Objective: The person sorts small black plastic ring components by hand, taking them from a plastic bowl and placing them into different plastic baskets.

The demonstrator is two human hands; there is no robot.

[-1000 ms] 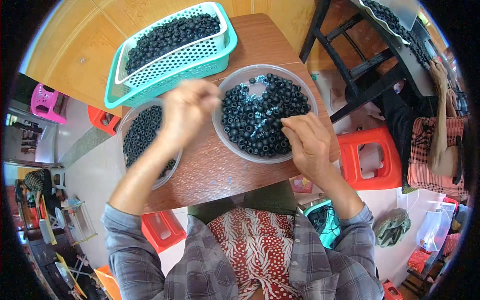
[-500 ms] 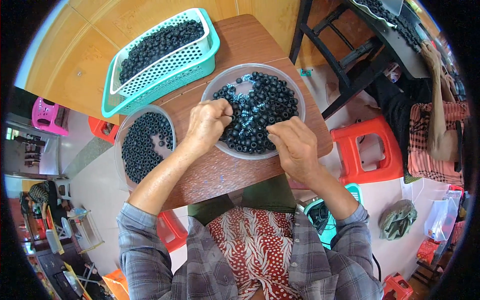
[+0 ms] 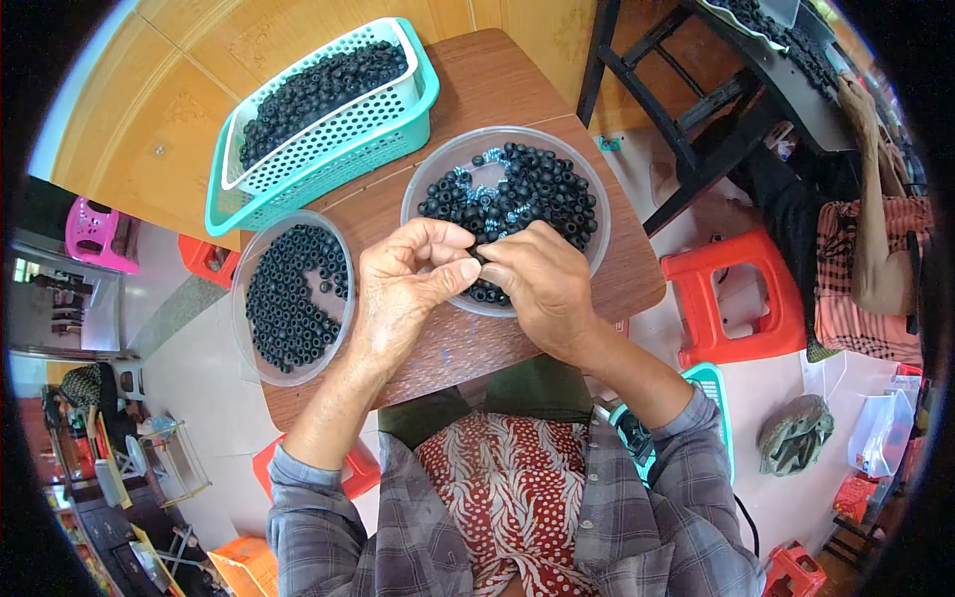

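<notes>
My left hand (image 3: 398,289) and my right hand (image 3: 542,289) meet over the near rim of a round clear tub (image 3: 410,179). Their thumbs and fingers are closed together on a small black part (image 3: 479,256), mostly hidden by the fingertips. Inside the tub lie many black round parts (image 3: 562,184) with holes, and among them some small shiny coil springs (image 3: 519,215). To the left of my left hand, a second clear tub (image 3: 242,348) holds black ring-shaped parts (image 3: 288,323).
A white perforated basket (image 3: 328,119) full of black parts sits in a turquoise basket (image 3: 423,111) on the brown table (image 3: 477,70). Red stools (image 3: 696,298) stand on the floor. At right, another person's arm (image 3: 875,199) reaches to a dark table (image 3: 826,129).
My hands were apart over the tub, each with fingers bunched. Now they have come together at its near side, with fingertips meeting on a small black part.
</notes>
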